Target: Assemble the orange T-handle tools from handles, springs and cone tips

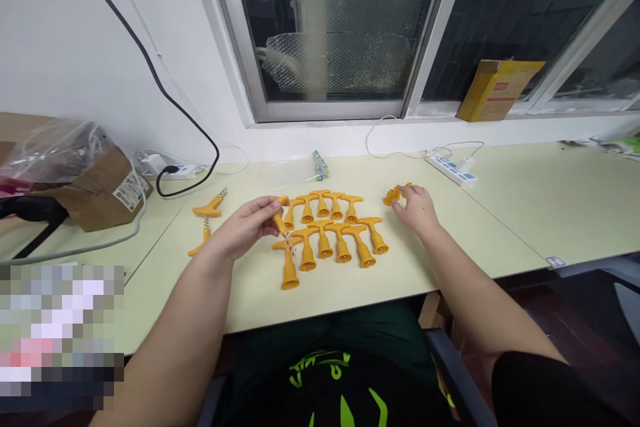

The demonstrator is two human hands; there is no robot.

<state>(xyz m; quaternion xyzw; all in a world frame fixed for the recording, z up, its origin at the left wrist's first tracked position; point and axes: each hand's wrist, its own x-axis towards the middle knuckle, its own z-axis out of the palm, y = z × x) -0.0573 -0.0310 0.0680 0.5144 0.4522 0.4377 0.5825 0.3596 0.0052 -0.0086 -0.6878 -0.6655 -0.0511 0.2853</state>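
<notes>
My left hand [257,219] is closed round the handle of a yellow corkscrew [280,217], its metal spiral pointing down and to the right. Over at the right, my right hand [419,208] has its fingers closed on a yellow bell-shaped sleeve [392,197], one of a small group partly hidden by the hand. Between the hands, two rows of yellow corkscrews with sleeves fitted [325,240] lie on the table, bell ends toward me. Left of my left hand are two bare corkscrews [207,211] with their spirals showing; my forearm is close to the nearer one.
A clear plastic bag [290,171] with a coloured strip lies behind the rows. Power strips [450,170] stand along the wall, and a black cable [150,67] hangs at the left. A brown paper package [100,180] sits at far left; a yellow box [500,90] leans at the window.
</notes>
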